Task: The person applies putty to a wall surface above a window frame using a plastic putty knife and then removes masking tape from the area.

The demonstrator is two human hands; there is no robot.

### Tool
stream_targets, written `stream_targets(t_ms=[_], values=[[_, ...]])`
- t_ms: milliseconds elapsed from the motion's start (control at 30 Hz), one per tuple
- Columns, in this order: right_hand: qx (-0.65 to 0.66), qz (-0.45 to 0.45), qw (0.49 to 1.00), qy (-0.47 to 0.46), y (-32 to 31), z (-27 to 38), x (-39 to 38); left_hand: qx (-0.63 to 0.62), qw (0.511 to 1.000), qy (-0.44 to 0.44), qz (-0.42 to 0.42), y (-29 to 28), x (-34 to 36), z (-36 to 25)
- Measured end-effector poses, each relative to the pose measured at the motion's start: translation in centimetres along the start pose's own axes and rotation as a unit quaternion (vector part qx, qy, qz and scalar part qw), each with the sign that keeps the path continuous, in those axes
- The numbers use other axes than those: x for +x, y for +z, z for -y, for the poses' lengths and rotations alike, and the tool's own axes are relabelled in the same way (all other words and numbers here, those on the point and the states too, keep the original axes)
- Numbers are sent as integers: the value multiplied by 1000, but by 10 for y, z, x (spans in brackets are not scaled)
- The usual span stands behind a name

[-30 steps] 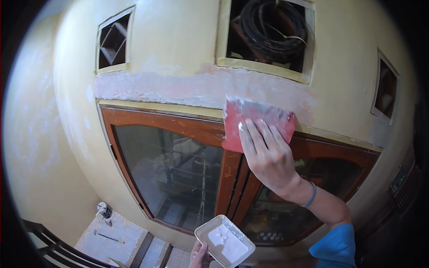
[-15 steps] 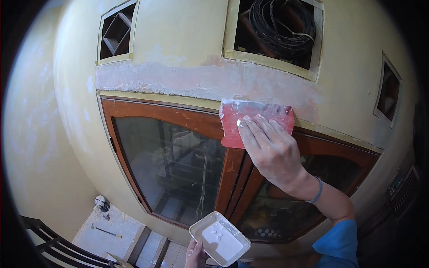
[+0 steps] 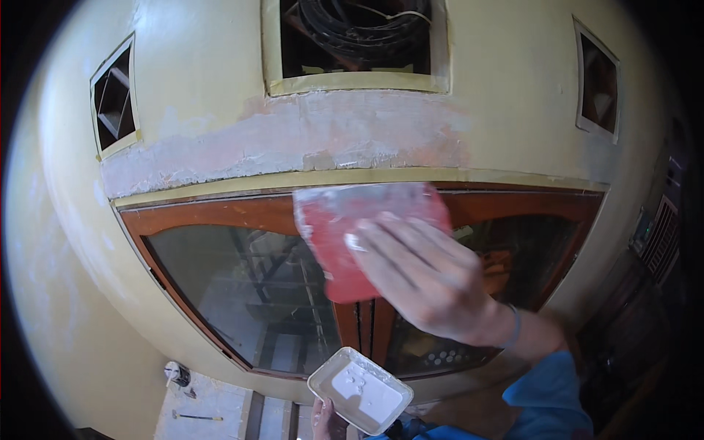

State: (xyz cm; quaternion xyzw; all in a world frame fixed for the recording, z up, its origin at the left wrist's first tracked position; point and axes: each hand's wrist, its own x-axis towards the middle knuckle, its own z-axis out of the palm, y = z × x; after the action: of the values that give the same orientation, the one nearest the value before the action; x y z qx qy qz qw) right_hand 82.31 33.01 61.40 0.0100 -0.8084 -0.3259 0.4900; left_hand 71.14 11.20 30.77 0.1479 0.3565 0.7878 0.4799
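Observation:
My right hand [image 3: 433, 282] grips a wide red putty spreader [image 3: 326, 246], fingers laid along its face and blurred by motion. Whitish putty smears its upper edge, and a white dab sits by my fingertips. The spreader is in front of the brown door frame's top, below a patched strip [image 3: 293, 139] of pinkish-white filler on the cream wall. Whether it touches anything there I cannot tell. Low in the view, my left hand [image 3: 323, 419] holds a shallow rectangular tray [image 3: 327, 368] by its edge. Smooth white putty [image 3: 375, 396] with a few lumps lies in the tray.
Double glass doors [image 3: 242, 293] in brown wood stand ahead. Above is a taped opening with coiled black cable [image 3: 359, 33]; smaller openings flank it. On the lower left ledge are a dark can [image 3: 178, 374] and a thin long-handled tool [image 3: 196, 417]. A vented unit [image 3: 660, 238] is at right.
The spreader has come down and left, away from the patched strip, and looks larger. My view has turned, so the wall appears straighter. The tray stays almost in place.

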Motion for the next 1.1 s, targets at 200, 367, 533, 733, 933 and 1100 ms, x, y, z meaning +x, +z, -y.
stream_targets(t_ms=[200, 367, 533, 733, 933, 1100], values=[[-75, 15, 996, 49, -13, -11, -38, -11, 1000, -17, 9, 2, 6, 4], [-96, 25, 995, -10, 24, -50, -65, -22, 1000, -3, 3, 1, 6, 5], [-44, 16, 999, -10, -1, -37, -29, -2, 1000, -3, -13, 3, 2, -9], [144, -86, 949, 269, -38, 19, -76, -1, 1000, 1, -29, -10, 8, -10], [381, -66, 813, 436, -13, 30, -68, 19, 994, 82, -66, -9, 10, -50], [573, -103, 622, 523, -9, 37, -60, -12, 983, 152, -98, 15, 6, -95]])
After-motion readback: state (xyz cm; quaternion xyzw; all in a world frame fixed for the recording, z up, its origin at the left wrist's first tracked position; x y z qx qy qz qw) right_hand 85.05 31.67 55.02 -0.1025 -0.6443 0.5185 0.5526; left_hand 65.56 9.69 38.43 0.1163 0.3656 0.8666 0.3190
